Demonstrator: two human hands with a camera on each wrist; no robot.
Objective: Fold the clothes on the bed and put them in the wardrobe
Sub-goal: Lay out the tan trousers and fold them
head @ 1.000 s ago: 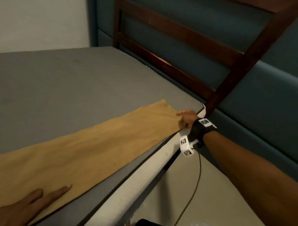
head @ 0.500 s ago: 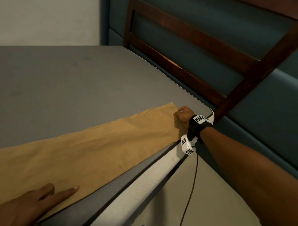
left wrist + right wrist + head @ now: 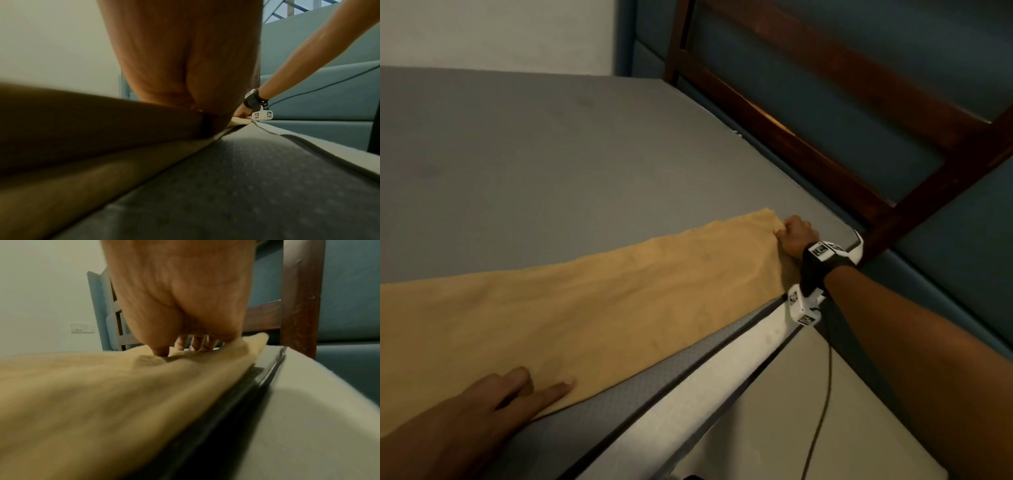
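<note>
Here my left hand (image 3: 482,407) lies flat on the near end of the mustard garment (image 3: 592,308) along the bed's (image 3: 585,154) right edge; its long axis runs away to my right hand (image 3: 794,236), fingers curled pinching the far end, ready to fold back toward me
</note>
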